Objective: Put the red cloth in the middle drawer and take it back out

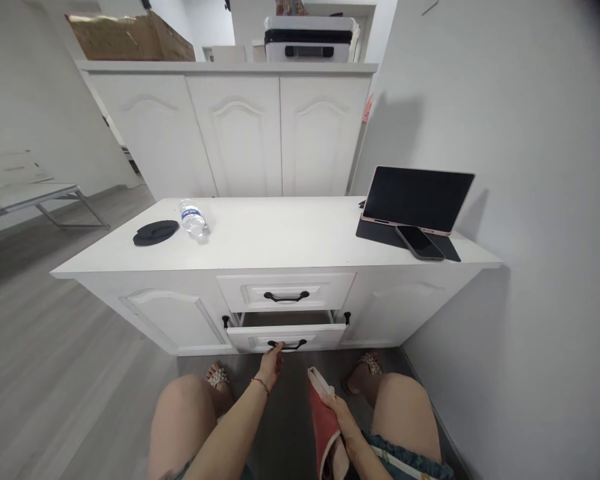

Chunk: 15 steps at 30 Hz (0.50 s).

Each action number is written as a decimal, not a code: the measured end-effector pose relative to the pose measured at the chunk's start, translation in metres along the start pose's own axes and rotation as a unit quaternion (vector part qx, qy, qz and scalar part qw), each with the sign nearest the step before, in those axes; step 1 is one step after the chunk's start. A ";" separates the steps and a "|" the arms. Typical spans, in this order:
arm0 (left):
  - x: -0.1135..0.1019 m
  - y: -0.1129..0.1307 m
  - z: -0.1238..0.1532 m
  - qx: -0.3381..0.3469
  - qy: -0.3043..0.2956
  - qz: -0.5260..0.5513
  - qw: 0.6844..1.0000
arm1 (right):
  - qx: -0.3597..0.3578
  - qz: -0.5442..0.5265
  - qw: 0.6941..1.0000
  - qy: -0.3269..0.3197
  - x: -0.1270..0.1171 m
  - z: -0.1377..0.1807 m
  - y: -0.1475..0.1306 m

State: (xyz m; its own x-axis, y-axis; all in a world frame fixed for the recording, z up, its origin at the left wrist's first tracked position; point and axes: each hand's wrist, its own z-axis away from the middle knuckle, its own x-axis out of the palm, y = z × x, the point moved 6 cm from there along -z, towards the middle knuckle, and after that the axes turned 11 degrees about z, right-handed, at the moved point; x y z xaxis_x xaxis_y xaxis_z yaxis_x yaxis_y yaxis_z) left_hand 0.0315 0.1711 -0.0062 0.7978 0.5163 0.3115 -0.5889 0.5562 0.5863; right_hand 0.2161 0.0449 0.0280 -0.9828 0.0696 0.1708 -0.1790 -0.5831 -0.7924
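My left hand (271, 365) reaches down to the lower drawer (247, 339) of a white cabinet, its fingers hooked on the black drawer handle (296, 345). That drawer stands partly pulled out, and the strip of its inside that shows looks dark. In my right hand (341, 410), low between my knees, is a red fabric item (322, 419) with pale edging; its exact kind cannot be made out. Above the pulled-out drawer, the upper drawer (253, 295) is closed.
On the white cabinet top (275, 233) lie a clear plastic bottle (193, 219) and a flat black item (156, 233) at the left. A tablet (420, 199), phone (420, 243) and dark mat (375, 231) are at the right. A wall (545, 320) borders the right side.
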 end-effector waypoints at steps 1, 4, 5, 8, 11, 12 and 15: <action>-0.004 -0.002 0.002 0.003 -0.002 -0.005 1.000 | 0.000 -0.020 1.000 -0.015 0.003 0.005 -0.003; -0.015 -0.010 0.008 0.010 -0.015 -0.015 1.000 | 0.024 -0.066 0.997 -0.034 0.010 0.021 -0.005; -0.019 -0.012 0.011 0.011 -0.020 -0.018 1.000 | 0.038 -0.078 0.995 -0.039 0.011 0.026 -0.003; -0.029 -0.020 0.017 0.014 -0.030 -0.029 0.999 | 0.087 -0.116 0.987 -0.076 0.016 0.037 0.006; -0.036 -0.027 0.021 0.022 -0.048 -0.033 0.998 | 0.121 -0.139 0.977 -0.103 0.019 0.045 0.007; -0.038 -0.029 0.023 0.024 -0.054 -0.033 0.998 | 0.123 -0.147 0.976 -0.101 0.019 0.047 0.004; -0.043 -0.035 0.027 0.033 -0.061 -0.042 0.997 | 0.104 -0.178 0.975 -0.082 0.015 0.053 -0.021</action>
State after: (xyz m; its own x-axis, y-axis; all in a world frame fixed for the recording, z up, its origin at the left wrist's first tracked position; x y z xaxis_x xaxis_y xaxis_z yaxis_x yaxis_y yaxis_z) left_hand 0.0208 0.1115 -0.0195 0.8564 0.3848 0.3444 -0.5122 0.5483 0.6611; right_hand 0.2070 0.0147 0.0782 -0.8370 0.1762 0.5181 -0.4773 -0.6980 -0.5338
